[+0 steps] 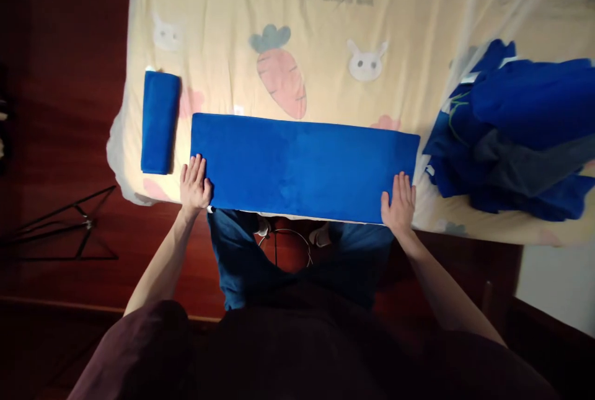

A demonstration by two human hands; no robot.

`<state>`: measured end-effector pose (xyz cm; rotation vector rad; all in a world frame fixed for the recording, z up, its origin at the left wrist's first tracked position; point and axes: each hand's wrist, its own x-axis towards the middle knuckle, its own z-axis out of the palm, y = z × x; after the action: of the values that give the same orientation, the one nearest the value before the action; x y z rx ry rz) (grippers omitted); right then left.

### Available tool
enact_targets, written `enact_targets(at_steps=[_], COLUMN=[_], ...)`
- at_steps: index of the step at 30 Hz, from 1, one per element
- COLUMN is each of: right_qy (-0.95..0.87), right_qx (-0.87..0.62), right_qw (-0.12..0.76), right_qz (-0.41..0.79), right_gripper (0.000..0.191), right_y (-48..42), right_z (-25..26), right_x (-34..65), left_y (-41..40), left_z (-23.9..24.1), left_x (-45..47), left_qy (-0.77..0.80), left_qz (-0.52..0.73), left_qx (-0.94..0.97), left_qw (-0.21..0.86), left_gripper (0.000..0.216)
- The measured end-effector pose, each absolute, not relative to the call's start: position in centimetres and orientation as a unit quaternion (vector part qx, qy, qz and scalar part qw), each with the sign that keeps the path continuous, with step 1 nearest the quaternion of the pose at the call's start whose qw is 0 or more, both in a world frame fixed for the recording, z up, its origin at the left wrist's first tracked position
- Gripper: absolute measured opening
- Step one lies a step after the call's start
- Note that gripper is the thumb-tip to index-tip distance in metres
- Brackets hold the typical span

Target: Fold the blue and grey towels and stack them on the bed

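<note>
A long blue towel lies folded into a flat strip across the near edge of a bed with a yellow rabbit-and-carrot sheet. My left hand rests flat at the strip's near left corner, fingers stretched out together. At the near right corner my right hand lies flat on the cloth, fingers extended. Neither hand grips anything.
A small folded blue towel sits at the bed's left edge. A heap of loose blue and grey cloths fills the right side. Below are my jeans-clad legs, a dark wooden floor and a black metal stand at left.
</note>
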<state>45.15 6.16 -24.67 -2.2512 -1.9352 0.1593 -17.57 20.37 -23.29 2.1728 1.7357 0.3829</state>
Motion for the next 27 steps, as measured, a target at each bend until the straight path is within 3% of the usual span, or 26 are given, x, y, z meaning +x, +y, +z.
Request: enact_targets(at_steps=[6,11,16,19,22,27], right_qy=[-0.633,-0.617,-0.615,-0.574,-0.567,-0.536], right_qx=[-0.767,-0.776,-0.754,-0.748,-0.738,-0.755], right_qw=[0.091,0.111,0.227,0.327,0.344,0.354], right_qz=[0.055,0.062,0.045,0.066,0.124,0.134], right_gripper=[0.066,0.063,0.054,0.043,0.033,0.03], right_y=[6.7,7.6,1.7,-5.9,-11.4,-12.0], right_z=[-24.3,-22.7,-20.3,-21.3,-22.9,-23.7], right_x=[44.7,43.0,38.4,35.3,33.5,33.8], left_y=[20.5,20.5,11.5,2.0,-4.5,-4.0], left_z=[-22.8,-19.8,-16.7,-17.6,-18.8,-18.6], left_x=[-16.9,-15.0,-10.1,-6.9,-4.7,-2.6], left_qy=[0.635,0.653,0.681,0.69,0.602,0.585], left_qz=[0.121,0.128,0.251,0.275,0.17,0.178], left_qx=[0.743,0.722,0.671,0.605,0.618,0.537], left_qw=[0.171,0.187,0.155,0.287,0.476,0.581], left_gripper=[0.075,0.072,0.062,0.043,0.02,0.013])
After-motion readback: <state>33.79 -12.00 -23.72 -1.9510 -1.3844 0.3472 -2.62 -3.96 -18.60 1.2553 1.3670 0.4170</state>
